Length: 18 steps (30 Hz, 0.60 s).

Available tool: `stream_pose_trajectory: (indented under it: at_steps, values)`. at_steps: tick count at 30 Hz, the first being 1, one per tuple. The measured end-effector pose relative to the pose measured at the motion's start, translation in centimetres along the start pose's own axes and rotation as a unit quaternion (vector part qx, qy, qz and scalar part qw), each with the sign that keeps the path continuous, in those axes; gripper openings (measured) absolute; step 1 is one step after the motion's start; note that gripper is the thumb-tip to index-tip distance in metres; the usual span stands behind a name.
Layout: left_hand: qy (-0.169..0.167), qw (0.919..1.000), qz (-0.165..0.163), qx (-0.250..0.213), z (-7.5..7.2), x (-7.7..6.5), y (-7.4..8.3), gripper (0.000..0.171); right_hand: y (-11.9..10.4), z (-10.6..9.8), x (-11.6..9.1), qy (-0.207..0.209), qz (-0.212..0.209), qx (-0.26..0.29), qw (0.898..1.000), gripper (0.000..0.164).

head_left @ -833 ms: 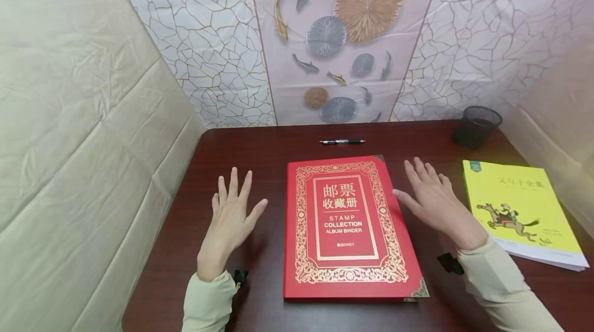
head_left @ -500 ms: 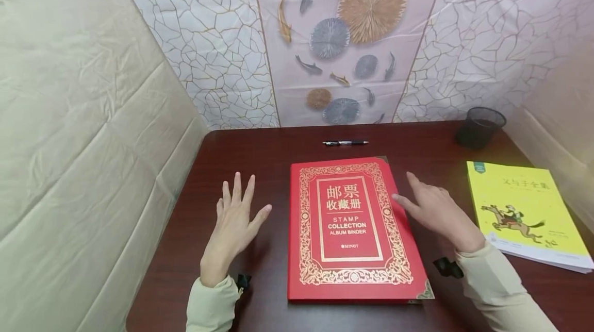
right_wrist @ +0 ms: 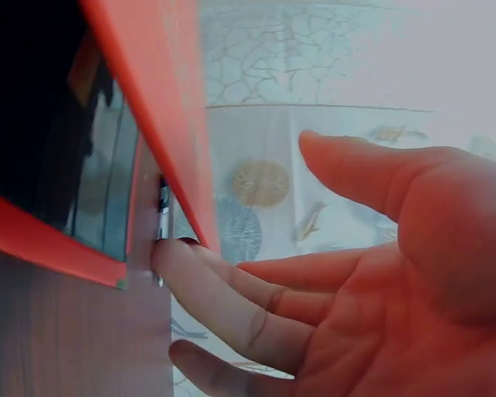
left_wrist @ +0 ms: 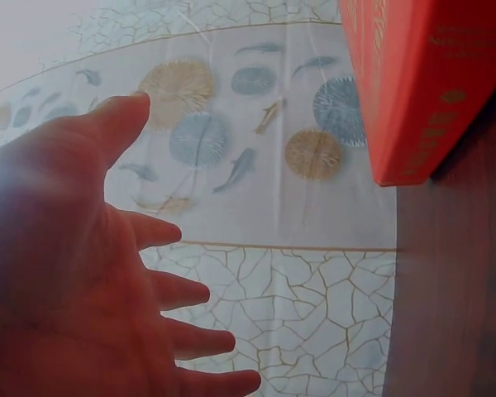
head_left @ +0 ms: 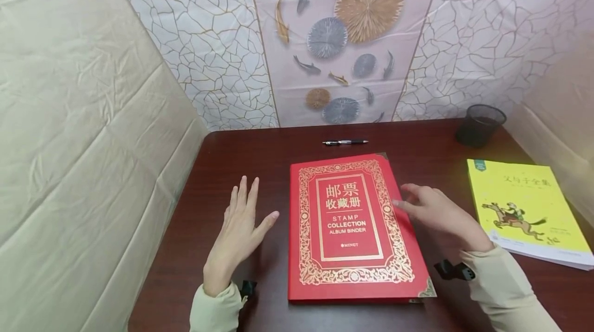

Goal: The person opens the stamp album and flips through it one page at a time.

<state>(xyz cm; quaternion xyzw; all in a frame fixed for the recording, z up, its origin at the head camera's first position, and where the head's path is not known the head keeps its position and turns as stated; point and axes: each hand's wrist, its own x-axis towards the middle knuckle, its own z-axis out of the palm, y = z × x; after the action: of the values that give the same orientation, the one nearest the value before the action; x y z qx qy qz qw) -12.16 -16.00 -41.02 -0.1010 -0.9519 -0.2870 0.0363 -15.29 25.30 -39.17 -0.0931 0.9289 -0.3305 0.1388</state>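
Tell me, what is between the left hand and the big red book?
Only bare tabletop, seen in the head view, separates the left hand from the red book.

There were two hands, a left hand point(head_left: 238, 231) and a right hand point(head_left: 433, 211). One red album point(head_left: 350, 226) lay on the one table point(head_left: 260, 149). There was one yellow book point(head_left: 524, 208), one pen point(head_left: 345, 142) and one black mesh cup point(head_left: 479, 125).
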Motion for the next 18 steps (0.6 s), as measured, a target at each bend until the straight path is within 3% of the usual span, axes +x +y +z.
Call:
stream_pose_trajectory:
  at_steps: [18]
  values:
    - [-0.014,0.9996,0.024,0.001,-1.6,0.1,2.4,0.097,-2.6,-2.7,-1.8,-0.013,-0.115,0.102,0.988,0.069]
